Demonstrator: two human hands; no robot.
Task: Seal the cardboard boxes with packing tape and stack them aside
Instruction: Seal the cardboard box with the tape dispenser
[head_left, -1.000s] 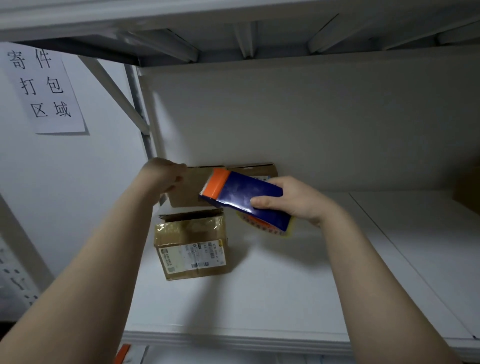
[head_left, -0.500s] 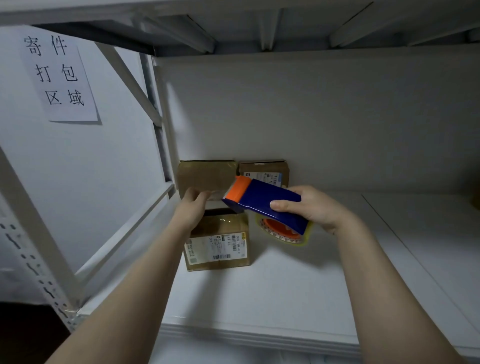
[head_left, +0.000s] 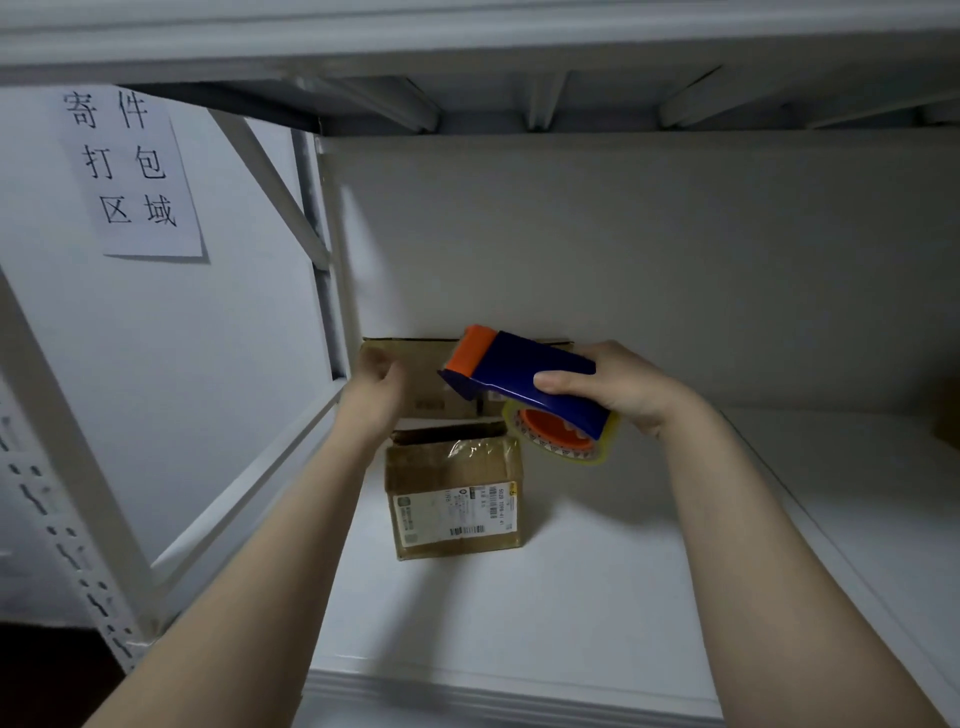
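Carefully now: the head camera, your only view, shows your right hand (head_left: 618, 395) wrapped round the blue tape dispenser (head_left: 519, 374), thumb pressed on its side. It is held in the air above and behind the labelled box (head_left: 454, 493), which sits on the white shelf (head_left: 571, 597) towards its left end. Your left hand (head_left: 376, 387) hangs in front of the back box (head_left: 415, 379) that stands against the rear wall. Its fingers are loosely curled and seem to hold nothing, though it is blurred and I cannot tell whether it touches the cardboard. The dispenser's orange nose (head_left: 470, 353) points straight at that hand from close by. If the cutter sits there, as I judge, a quick sweep leftward could catch your fingers. The labelled box has crinkled shiny tape (head_left: 472, 447) on top and a dark gap along its rear flap, so it does not look sealed. New tape laid over those wrinkles may bond poorly and lift. Nothing is pinning the box down, and it looks light. Dragging the dispenser across it one-handed could slide it into the back box or skew the strip. The free end on the tape roll (head_left: 563, 441) is not visible, and if it has stuck back onto the roll your first pull will lay nothing.
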